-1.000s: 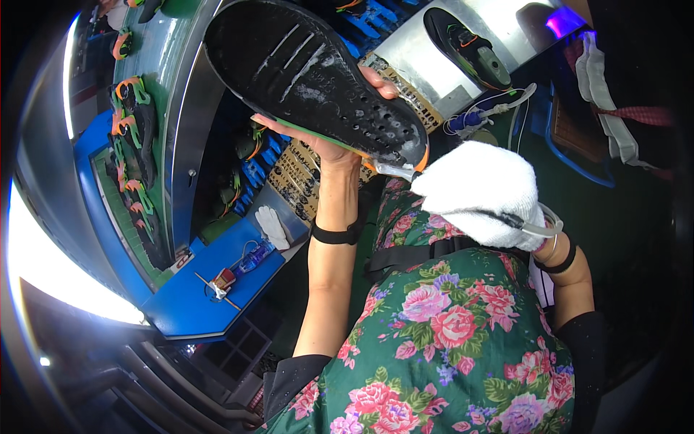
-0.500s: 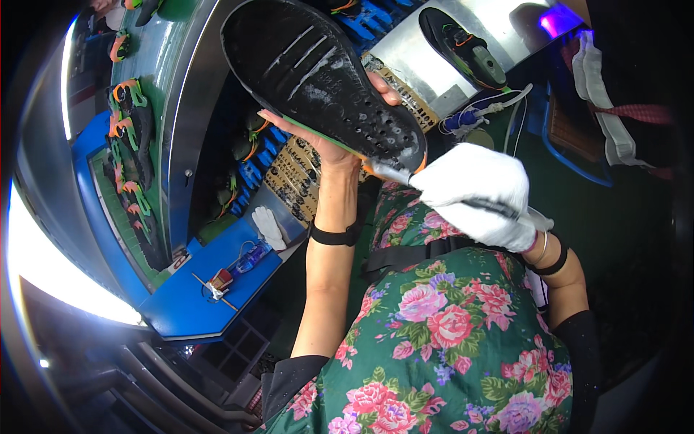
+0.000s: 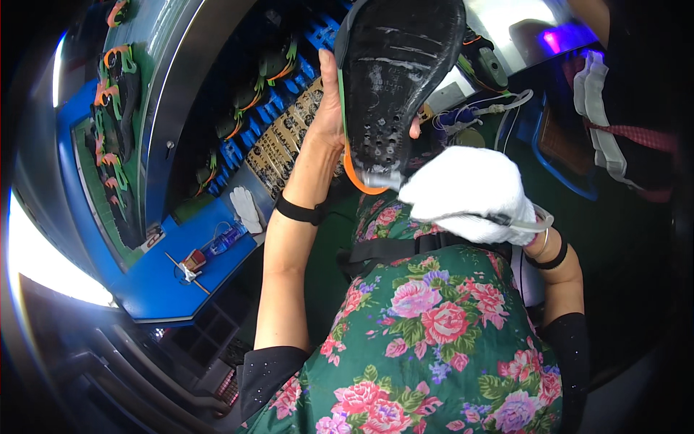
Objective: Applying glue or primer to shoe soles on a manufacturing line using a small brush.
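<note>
My bare left hand (image 3: 330,119) grips a black shoe sole (image 3: 401,72) from its left side and beneath, with a fingertip showing at the right edge. The sole's face is turned up, with small holes and whitish wet-looking smears, and its rim is green and orange. In a white glove, my right hand (image 3: 470,192) is closed around a brush whose pale, blurred tip (image 3: 383,179) touches the sole's near end. A clear tube (image 3: 546,219) runs along that glove by the wrist. The brush handle is mostly hidden by the glove.
Black shoe parts with orange and green trim (image 3: 112,119) lie on a green conveyor at left. A blue table (image 3: 163,289) bears a white glove (image 3: 246,210) and a blue bottle (image 3: 230,237). Blue racks (image 3: 249,130) stand behind. Another dark shoe part (image 3: 488,69) sits upper right.
The sole has swung from a slant to nearly straight up and moved right, with my left hand turning along. The brush tip stays at the near end, shifted slightly left.
</note>
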Demonstrator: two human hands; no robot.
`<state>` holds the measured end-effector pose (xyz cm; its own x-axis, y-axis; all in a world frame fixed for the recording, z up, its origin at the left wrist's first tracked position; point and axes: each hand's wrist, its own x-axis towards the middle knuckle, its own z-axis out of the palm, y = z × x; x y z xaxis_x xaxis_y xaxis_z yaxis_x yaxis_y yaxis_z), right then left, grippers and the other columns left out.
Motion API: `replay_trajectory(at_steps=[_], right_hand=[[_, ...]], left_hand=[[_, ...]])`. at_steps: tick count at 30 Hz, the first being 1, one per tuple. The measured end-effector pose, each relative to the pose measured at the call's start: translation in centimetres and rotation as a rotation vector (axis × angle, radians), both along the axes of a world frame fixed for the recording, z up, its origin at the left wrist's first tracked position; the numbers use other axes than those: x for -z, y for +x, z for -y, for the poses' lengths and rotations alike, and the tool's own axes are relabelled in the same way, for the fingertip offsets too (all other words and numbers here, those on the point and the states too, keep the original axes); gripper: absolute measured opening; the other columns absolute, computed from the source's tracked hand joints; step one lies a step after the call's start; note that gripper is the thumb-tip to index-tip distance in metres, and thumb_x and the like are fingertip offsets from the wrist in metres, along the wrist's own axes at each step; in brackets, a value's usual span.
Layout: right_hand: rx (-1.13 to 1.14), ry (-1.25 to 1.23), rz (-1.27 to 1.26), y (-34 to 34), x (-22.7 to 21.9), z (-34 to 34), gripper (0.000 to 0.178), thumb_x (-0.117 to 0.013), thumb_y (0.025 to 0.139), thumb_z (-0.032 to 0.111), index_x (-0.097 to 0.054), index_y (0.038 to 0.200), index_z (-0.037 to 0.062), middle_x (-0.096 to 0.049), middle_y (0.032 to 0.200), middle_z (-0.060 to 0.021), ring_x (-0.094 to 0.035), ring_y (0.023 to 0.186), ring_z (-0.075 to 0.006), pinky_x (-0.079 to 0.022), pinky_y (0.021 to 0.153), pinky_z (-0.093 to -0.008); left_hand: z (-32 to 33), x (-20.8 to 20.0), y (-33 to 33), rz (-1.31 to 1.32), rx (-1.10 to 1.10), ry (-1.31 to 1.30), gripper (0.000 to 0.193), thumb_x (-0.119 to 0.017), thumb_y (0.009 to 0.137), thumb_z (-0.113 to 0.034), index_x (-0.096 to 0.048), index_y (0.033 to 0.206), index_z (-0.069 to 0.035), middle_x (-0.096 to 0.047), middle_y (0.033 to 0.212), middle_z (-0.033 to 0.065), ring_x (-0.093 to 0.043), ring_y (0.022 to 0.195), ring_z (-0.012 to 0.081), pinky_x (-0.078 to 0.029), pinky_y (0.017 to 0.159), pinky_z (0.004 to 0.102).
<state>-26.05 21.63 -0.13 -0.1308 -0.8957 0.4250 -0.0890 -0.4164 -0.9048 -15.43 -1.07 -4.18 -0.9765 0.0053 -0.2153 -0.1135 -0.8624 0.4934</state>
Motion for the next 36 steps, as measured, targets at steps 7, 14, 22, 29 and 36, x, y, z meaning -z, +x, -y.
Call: replay_trajectory(at_steps=[7, 14, 22, 29, 36], right_hand=[[-0.134, -0.097, -0.368, 0.7, 0.7, 1.3, 0.032, -0.072, 0.084, 0.009, -0.074, 0.115, 0.0074, -0.075, 0.112, -0.011, -0.072, 0.101, -0.0287, -0.06, 0.086, -0.0399], [-0.172, -0.088, -0.469, 0.4, -0.6, 2.4, 0.03, -0.071, 0.083, 0.01, -0.074, 0.113, 0.0099, -0.075, 0.114, -0.0078, -0.072, 0.101, -0.0272, -0.06, 0.085, -0.0407], [-0.099, 0.133, 0.104, 0.2, 0.0, 3.2, 0.005, -0.081, 0.081, 0.006, -0.08, 0.086, 0.0071, -0.079, 0.096, -0.0073, -0.076, 0.09, -0.0226, -0.059, 0.088, -0.037], [0.076, 0.285, 0.323, -1.5, 1.6, 4.2, 0.015, -0.079, 0.083, -0.003, -0.08, 0.097, -0.0008, -0.079, 0.098, -0.0121, -0.076, 0.091, -0.0195, -0.06, 0.085, -0.0317], [-0.063, 0.4, 0.42, -3.9, 1.9, 4.4, 0.019, -0.078, 0.085, -0.002, -0.079, 0.104, -0.0023, -0.079, 0.104, -0.0145, -0.075, 0.091, -0.0194, -0.06, 0.086, -0.0336]], left_hand=[[1.1, 0.3, 0.3, 0.202, 0.257, -0.397, 0.1, -0.041, 0.091, -0.082, -0.045, 0.15, -0.002, -0.065, 0.13, 0.022, -0.075, 0.096, 0.0324, -0.066, 0.081, 0.0441], [0.9, -1.9, -1.0, 0.511, 0.276, -0.533, 0.086, -0.041, 0.1, -0.072, -0.057, 0.131, 0.007, -0.075, 0.101, 0.0232, -0.077, 0.077, 0.0312, -0.066, 0.07, 0.0417], [1.1, 1.7, 1.4, 0.376, 0.173, -0.269, 0.092, -0.028, 0.099, -0.078, -0.054, 0.137, 0.002, -0.074, 0.1, 0.0238, -0.075, 0.072, 0.0343, -0.065, 0.07, 0.0466], [0.2, 0.7, 0.8, 0.334, -0.035, -0.045, 0.091, -0.027, 0.102, -0.074, -0.041, 0.154, -0.001, -0.057, 0.147, 0.0198, -0.062, 0.129, 0.0278, -0.051, 0.111, 0.0421], [0.0, 0.0, 1.3, 0.32, 0.052, 0.211, 0.094, -0.031, 0.096, -0.081, -0.041, 0.153, -0.007, -0.065, 0.132, 0.0229, -0.071, 0.104, 0.0423, -0.063, 0.077, 0.0607]])
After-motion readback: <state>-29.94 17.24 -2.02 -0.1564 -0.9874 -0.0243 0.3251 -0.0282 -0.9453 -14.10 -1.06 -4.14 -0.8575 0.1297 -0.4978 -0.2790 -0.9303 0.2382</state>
